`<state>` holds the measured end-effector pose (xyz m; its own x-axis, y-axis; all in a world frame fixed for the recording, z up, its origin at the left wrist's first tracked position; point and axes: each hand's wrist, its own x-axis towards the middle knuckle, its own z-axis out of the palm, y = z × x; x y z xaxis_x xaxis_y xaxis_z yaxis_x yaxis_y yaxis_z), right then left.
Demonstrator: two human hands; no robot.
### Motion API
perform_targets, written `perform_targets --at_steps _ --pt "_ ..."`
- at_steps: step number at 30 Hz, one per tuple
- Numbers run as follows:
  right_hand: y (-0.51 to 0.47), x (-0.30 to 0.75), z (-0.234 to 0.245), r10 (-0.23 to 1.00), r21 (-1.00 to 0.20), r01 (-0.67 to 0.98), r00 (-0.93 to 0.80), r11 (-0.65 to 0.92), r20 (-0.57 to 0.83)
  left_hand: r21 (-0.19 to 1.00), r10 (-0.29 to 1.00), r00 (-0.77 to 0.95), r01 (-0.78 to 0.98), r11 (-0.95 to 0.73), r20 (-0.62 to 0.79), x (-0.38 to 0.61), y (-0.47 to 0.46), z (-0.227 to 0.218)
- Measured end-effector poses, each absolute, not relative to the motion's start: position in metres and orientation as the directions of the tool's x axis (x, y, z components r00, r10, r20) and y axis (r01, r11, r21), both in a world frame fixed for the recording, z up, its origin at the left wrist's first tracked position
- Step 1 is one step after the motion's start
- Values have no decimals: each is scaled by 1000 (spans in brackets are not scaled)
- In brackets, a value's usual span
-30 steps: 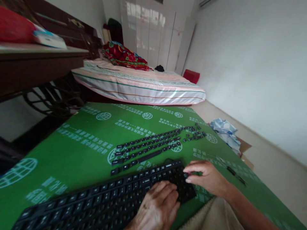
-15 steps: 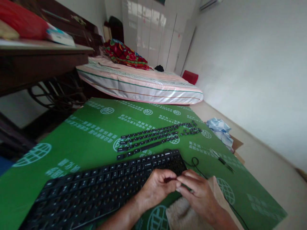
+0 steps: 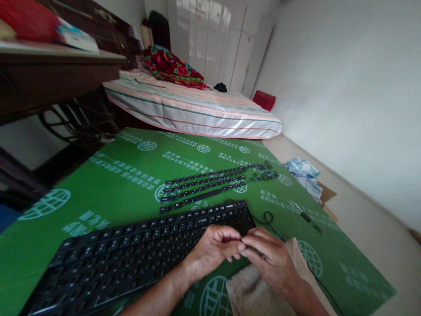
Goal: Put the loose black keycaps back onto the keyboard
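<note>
A black keyboard (image 3: 131,254) lies slantwise on the green printed table cover (image 3: 108,184). My left hand (image 3: 213,248) and my right hand (image 3: 269,259) meet just in front of the keyboard's right end. Their fingertips pinch together on a small dark keycap that is mostly hidden. Several rows of loose black keycaps (image 3: 210,186) lie on the cover beyond the keyboard. A beige towel (image 3: 250,289) lies under my right wrist.
The keyboard's black cable (image 3: 268,218) loops to the right, near a thin dark tool (image 3: 305,216). A dark wooden table (image 3: 49,70) stands at left, a mattress (image 3: 190,109) behind. A cardboard box with blue-white cloth (image 3: 304,173) sits on the floor at right.
My hands left the keyboard's right end and came together in front of it, pinching something small. The head view shifted slightly; the keycap rows did not move.
</note>
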<state>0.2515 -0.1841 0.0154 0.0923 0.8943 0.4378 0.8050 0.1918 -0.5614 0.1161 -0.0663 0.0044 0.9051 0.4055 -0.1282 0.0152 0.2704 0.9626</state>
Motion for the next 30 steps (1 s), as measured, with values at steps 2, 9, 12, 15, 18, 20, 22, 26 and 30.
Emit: perform_targets --at_steps 2,9,12,15,18,20,22,26,30 --pt "-182 254 17 898 -542 816 67 202 436 969 406 906 16 247 -119 117 -67 5" --pt "-171 289 19 905 -487 858 66 164 421 993 552 828 -42 -114 99 119 -77 -2" --pt "-161 311 12 912 -485 866 92 125 400 898 532 817 41 -438 223 117 -80 -4" --pt "-148 327 3 920 -507 857 117 98 375 773 442 847 59 -631 296 115 -81 -4" --pt "-137 335 -2 938 -543 837 128 72 322 711 389 867 59 -700 311 114 -81 -4" --pt "-130 337 -2 957 -556 829 117 53 266 699 376 873 60 -713 310 115 -81 -5" --pt "-124 337 -1 972 -558 829 107 30 211 687 367 880 65 -723 303 115 -81 -6" --pt "-116 338 1 987 -541 841 91 -7 129 646 346 897 94 -758 275 116 -81 -6" --pt "-111 339 2 995 -547 836 79 -35 57 614 326 911 111 -782 251 116 -81 -3"
